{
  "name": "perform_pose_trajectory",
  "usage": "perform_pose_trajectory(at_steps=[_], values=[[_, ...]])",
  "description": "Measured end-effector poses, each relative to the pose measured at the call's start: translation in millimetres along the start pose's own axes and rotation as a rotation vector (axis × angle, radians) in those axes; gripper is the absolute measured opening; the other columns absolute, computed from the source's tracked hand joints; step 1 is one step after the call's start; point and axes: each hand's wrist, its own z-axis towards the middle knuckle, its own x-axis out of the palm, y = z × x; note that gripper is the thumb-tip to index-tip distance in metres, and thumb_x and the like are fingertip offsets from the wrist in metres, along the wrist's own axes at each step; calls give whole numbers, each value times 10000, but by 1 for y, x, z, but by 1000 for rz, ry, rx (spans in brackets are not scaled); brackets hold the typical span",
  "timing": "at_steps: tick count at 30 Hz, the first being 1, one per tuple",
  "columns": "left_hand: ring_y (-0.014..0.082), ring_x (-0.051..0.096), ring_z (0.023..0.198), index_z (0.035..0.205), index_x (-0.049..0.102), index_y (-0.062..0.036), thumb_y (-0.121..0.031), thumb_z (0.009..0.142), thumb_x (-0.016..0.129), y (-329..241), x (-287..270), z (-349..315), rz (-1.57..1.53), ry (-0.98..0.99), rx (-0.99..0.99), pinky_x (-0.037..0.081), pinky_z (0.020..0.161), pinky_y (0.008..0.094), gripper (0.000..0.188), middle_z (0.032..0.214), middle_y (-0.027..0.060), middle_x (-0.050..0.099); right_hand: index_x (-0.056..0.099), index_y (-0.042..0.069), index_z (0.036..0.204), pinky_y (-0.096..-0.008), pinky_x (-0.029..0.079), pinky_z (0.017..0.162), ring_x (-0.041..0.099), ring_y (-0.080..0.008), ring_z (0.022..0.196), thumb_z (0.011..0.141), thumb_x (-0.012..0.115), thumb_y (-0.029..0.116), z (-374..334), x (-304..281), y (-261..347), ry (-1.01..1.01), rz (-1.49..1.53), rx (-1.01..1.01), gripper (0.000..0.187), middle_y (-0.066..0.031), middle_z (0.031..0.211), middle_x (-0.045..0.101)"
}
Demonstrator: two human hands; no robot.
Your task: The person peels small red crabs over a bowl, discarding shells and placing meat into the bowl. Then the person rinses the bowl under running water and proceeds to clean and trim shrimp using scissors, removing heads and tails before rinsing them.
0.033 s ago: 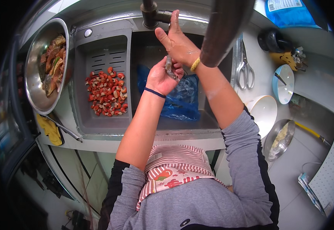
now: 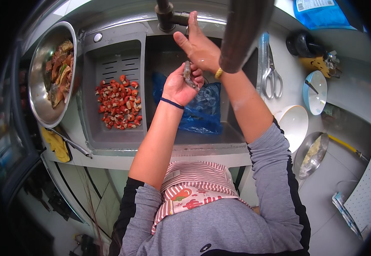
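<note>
Over the right sink basin (image 2: 232,132), my left hand (image 2: 178,87) is palm up, its fingers curled round a grey raw shrimp (image 2: 188,77). My right hand (image 2: 201,50) is just beyond it, thumb and fingers stretched out and apart, with nothing in it. Its fingertips are close to the metal tap (image 2: 166,19); whether they touch it I cannot tell. Below both hands a crumpled blue plastic bag (image 2: 202,115) lies in the basin, partly hidden by my left hand and wrist. The left basin (image 2: 96,59) holds a pile of small red-and-white shelled pieces (image 2: 119,102), resembling crayfish tails.
A steel bowl of fish pieces (image 2: 38,72) stands left, above a yellow cloth (image 2: 55,143). At right are scissors (image 2: 273,83), a white bowl (image 2: 294,128), a light-blue-rimmed bowl (image 2: 320,96) and a metal dish (image 2: 309,164). A dark thick pipe (image 2: 247,34) hangs over my right wrist.
My right hand has shifted very slightly toward me and to the right. My left hand keeps its hold on the shrimp, unmoved.
</note>
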Motion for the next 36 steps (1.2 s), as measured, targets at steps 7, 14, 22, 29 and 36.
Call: perform_pose_trajectory(at_steps=[7,14,22,29,36], values=[[168,369,656,873,460,-41,-215,1020,387,-7,5,-13,-179,-17,-86,345,564,276,239,789,61,417,630,79,1134,-416,395,983,536,-335,1070,862,622,267,-123,-87,-55,-485,-481,347,331,-146,1159,604],[152,400,653,820,450,-34,-118,980,408,7,4,-23,-172,-70,-89,345,539,268,186,747,51,392,493,139,1300,-438,417,964,491,-370,1088,821,622,123,-199,-72,-107,-294,-694,761,496,-154,1180,521],[124,354,577,791,442,-66,-182,998,418,21,5,-37,-9,-108,-22,328,511,250,239,685,11,382,386,75,1353,-423,503,849,624,-398,894,700,725,198,-182,-88,-84,-399,-326,875,746,-192,1086,583],[122,373,603,838,470,-62,-182,994,437,32,-4,-44,135,-39,114,341,535,248,199,725,8,409,400,100,1415,-166,443,510,554,-60,669,837,646,49,-225,-61,25,-175,1555,547,630,-43,971,565],[132,407,667,908,475,-65,-269,1020,410,50,-1,-48,379,52,322,370,585,258,242,766,15,441,258,85,1478,-158,396,541,429,-28,685,672,733,624,-256,-25,65,272,1744,508,1080,37,903,449]])
